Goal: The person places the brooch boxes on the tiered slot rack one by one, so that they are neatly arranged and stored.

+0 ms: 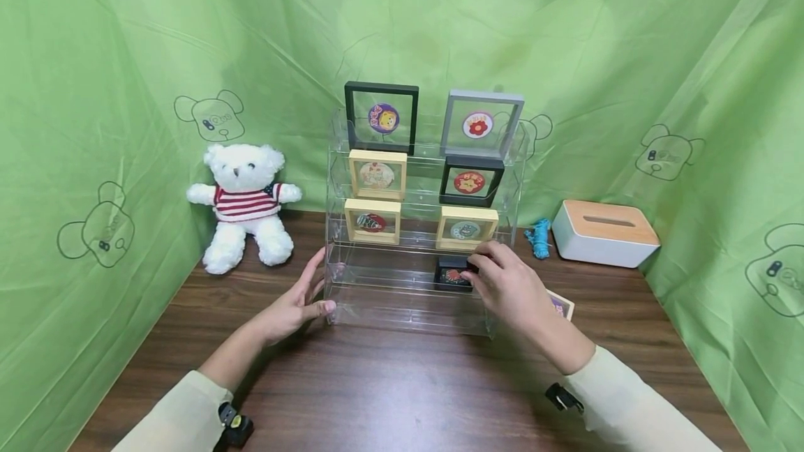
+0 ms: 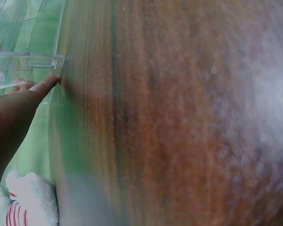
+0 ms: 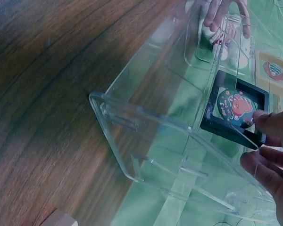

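Note:
A clear tiered display stand (image 1: 408, 312) stands on the wooden table. My right hand (image 1: 511, 291) pinches a small black frame (image 1: 451, 276) at the right end of a lower tier; in the right wrist view, thumb and fingers hold that frame's edge, and a round red-and-green picture shows inside it. My left hand (image 1: 289, 312) touches the stand's left side, thumb at the front edge and fingers extended along the side. On the upper tiers sit a large black frame (image 1: 349, 117), a grey frame (image 1: 444, 124), another black frame (image 1: 443, 183) and several cream frames.
A cream frame (image 1: 568, 307) lies on the table, partly hidden behind my right hand. A white teddy bear (image 1: 245, 208) in a striped top sits to the left. A blue cord bundle (image 1: 540, 238) and a tissue box (image 1: 606, 232) are at the right. Green cloth (image 1: 402, 12) surrounds the table.

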The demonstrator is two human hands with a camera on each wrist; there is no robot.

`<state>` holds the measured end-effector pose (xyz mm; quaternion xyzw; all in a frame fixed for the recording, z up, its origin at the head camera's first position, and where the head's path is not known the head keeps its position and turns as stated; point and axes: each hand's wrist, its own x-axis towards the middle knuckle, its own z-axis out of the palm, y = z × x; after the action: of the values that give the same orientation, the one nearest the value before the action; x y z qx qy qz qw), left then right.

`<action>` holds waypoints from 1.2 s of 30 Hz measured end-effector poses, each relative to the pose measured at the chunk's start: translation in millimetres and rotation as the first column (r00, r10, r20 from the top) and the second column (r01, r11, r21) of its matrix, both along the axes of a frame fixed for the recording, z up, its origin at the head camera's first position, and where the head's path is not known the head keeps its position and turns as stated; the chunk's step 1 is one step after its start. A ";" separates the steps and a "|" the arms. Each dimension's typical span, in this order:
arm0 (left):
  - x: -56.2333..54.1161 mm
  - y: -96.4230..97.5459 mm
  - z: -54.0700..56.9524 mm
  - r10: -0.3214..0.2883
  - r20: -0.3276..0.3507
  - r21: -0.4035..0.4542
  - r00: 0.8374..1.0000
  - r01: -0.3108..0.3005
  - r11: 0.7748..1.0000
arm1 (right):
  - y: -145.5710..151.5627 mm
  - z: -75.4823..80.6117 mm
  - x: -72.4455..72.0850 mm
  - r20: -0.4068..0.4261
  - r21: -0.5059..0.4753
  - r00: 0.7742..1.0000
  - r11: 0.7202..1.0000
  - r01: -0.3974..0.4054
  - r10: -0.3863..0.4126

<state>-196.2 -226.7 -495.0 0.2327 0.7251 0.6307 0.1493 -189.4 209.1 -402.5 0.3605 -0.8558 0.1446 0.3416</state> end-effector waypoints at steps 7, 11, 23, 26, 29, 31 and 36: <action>0.3 0.1 -0.1 0.007 0.001 0.000 1.000 -0.007 1.000 | 11.2 11.6 1.4 -0.038 -0.071 0.992 0.990 -0.123 0.121; 0.4 0.4 0.1 0.005 0.008 0.006 1.000 -0.005 1.000 | 21.8 18.5 2.7 -0.071 -0.139 0.978 0.969 -0.204 0.196; -0.2 -1.4 -0.4 -0.006 -0.006 -0.001 1.000 0.006 1.000 | 84.5 13.4 8.6 -0.004 -0.189 0.990 0.972 -0.137 0.139; -0.6 -2.3 -1.0 -0.007 -0.007 -0.002 1.000 0.006 1.000 | 105.3 4.9 9.7 0.109 -0.152 0.993 0.988 -0.022 0.039; -1.0 -2.2 -1.6 -0.009 0.000 0.011 1.000 0.009 1.000 | 124.7 -5.4 10.7 0.211 -0.093 0.975 0.991 0.096 -0.075; -1.0 -1.8 -1.9 -0.014 0.004 0.021 1.000 0.014 1.000 | 137.0 -13.4 10.8 0.262 -0.067 0.956 0.985 0.158 -0.135; -1.1 -0.3 -3.2 -0.035 0.010 0.059 0.999 0.034 0.998 | 165.2 -32.6 10.1 0.386 -0.041 0.887 0.956 0.290 -0.252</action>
<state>-197.3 -227.0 -498.1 0.2459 0.7014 0.6503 0.1573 -179.3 374.4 -435.0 0.1859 -0.9392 0.2036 0.2047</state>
